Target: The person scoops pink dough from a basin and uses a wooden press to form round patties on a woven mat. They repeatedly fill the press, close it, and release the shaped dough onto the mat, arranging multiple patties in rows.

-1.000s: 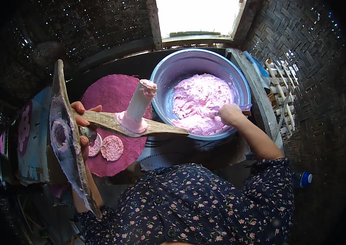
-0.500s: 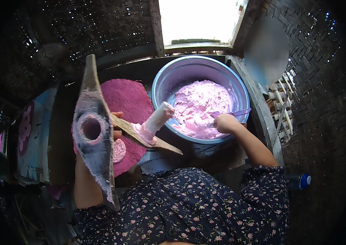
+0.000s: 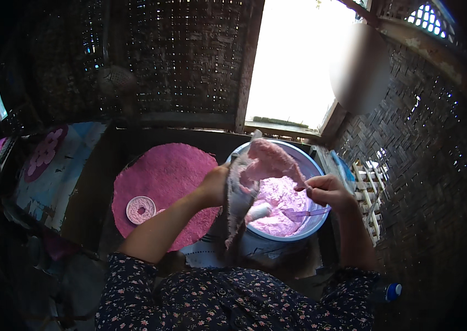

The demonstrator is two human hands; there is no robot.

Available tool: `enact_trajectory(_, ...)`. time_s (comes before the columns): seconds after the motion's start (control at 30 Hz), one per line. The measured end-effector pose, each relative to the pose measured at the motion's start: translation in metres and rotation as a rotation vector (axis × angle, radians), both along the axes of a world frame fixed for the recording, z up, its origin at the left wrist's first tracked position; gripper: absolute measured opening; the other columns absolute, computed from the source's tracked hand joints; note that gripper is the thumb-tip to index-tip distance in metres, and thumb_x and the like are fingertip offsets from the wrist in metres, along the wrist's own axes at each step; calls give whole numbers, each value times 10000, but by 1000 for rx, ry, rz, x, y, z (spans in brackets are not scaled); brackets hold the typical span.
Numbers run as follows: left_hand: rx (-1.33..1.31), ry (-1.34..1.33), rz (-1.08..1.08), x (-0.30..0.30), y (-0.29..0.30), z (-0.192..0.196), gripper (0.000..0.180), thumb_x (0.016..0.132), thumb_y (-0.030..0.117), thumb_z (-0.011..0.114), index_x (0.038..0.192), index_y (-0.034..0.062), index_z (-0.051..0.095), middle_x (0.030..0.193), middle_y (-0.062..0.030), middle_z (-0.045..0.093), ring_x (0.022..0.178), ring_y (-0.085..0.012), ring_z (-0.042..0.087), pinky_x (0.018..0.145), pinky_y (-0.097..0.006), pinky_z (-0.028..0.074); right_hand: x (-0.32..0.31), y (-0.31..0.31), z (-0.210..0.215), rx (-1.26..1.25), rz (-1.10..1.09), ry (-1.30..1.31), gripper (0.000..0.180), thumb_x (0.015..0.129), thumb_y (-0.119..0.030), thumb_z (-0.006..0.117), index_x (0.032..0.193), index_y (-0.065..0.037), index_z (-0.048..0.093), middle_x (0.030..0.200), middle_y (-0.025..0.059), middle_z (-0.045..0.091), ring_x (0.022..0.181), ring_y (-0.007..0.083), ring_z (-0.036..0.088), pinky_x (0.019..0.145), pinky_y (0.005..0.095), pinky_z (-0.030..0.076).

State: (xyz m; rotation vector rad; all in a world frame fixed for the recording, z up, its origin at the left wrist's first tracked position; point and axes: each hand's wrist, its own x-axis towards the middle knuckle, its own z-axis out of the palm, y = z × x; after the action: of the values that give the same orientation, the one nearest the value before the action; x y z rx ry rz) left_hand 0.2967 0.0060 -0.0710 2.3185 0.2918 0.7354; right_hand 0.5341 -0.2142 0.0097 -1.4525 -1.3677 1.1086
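Observation:
My left hand [image 3: 214, 185] is closed round a wooden hand press [image 3: 239, 193], whose grey, dough-smeared face tilts over the left rim of the basin [image 3: 320, 171]. A white cylinder [image 3: 259, 212] sticks out low beside it. Above the basin my right hand [image 3: 330, 190] pinches the tip of a pink-coated, flap-like piece [image 3: 275, 157]; whether this belongs to the press I cannot tell. Pale pink dough [image 3: 283, 193] lies in the basin, with a purple spatula [image 3: 313, 212] resting in it.
To the left lies a round magenta mat [image 3: 162, 171], bearing a white-rimmed disc with a pink dough ring [image 3: 141, 209]. A box with a blue-white top [image 3: 65, 176] stands further left. Woven walls surround a bright window [image 3: 294, 66]. A blue-capped bottle [image 3: 392, 292] is at lower right.
My right hand has let go of the spatula and pinches the pink-coated piece. The left hand has brought the press rightward to the basin. The view has tilted up.

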Motion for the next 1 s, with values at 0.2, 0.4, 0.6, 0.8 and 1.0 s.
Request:
enact_trajectory(0.2, -104, -152, -177, -3, -8, 18, 514, 679, 286, 744, 1094, 23, 594, 1043, -162, 636, 956, -263, 639, 830, -352, 491, -11, 15, -18, 276, 71, -303, 323, 850, -213, 661, 1067, 26, 652, 714, -2, 593, 578, 48, 466, 497, 225, 351)
enact_trajectory(0.4, 81, 114, -2, -14, -15, 37, 510, 654, 330, 723, 1088, 78, 634, 1129, -167, 576, 1030, -326, 577, 872, -402, 473, -12, 5, 80, 535, -34, -1358, 319, 712, -324, 751, 1004, -205, 708, 647, 1, 585, 558, 127, 552, 521, 310, 421)
enact_trajectory(0.6, 174, 215, 142, -5, -28, 46, 484, 636, 324, 730, 1059, 103, 648, 1101, -149, 588, 1007, -328, 592, 863, -402, 480, -74, 22, 92, 730, -78, -1811, 298, 728, -327, 712, 941, -125, 660, 674, -16, 560, 574, 133, 546, 525, 326, 408)
enact_trajectory(0.8, 67, 160, 182, -3, 3, 8, 381, 693, 304, 705, 1010, 97, 664, 976, -150, 659, 930, -314, 633, 808, -389, 498, -113, 20, 57, 1229, -99, -2091, 142, 814, -232, 631, 803, -112, 556, 683, -17, 556, 621, 101, 561, 555, 257, 397)
enact_trajectory(1.0, -576, -39, -15, -6, 29, -13, 346, 765, 171, 712, 1070, 30, 625, 1049, -75, 646, 940, -153, 621, 842, -310, 496, -66, -14, 100, 842, -271, -1590, 191, 815, -323, 655, 816, -137, 613, 628, 11, 567, 562, 165, 580, 528, 330, 442)
